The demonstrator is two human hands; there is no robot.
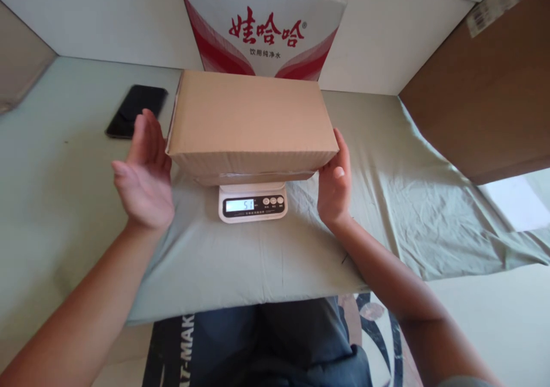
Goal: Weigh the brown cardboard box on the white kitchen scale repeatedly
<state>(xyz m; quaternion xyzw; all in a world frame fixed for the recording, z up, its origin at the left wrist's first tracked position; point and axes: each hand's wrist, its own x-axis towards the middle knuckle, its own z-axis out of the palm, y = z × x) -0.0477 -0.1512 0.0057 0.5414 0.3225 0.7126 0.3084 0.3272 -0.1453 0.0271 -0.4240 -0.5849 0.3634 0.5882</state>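
Observation:
A plain brown cardboard box [253,114] rests on a small white digital kitchen scale [253,219], covering most of its platform. The lit display [239,204] appears to read 51. At the box's left side, my left hand [148,175] is open, palm turned inward and thumb spread away; whether its fingers touch the cardboard I cannot tell. Opposite, my right hand [337,180] is also open, its stretched fingers against or very near the right side and lower corner of the box. The undersides of the box and part of those fingers are hidden.
Behind my left hand lies a black phone [137,110] on the pale green cloth [240,266]. A white and red carton [266,26] stands directly behind the box. Large brown cardboard [485,100] rises at the right, with a white sheet [515,203] near its base.

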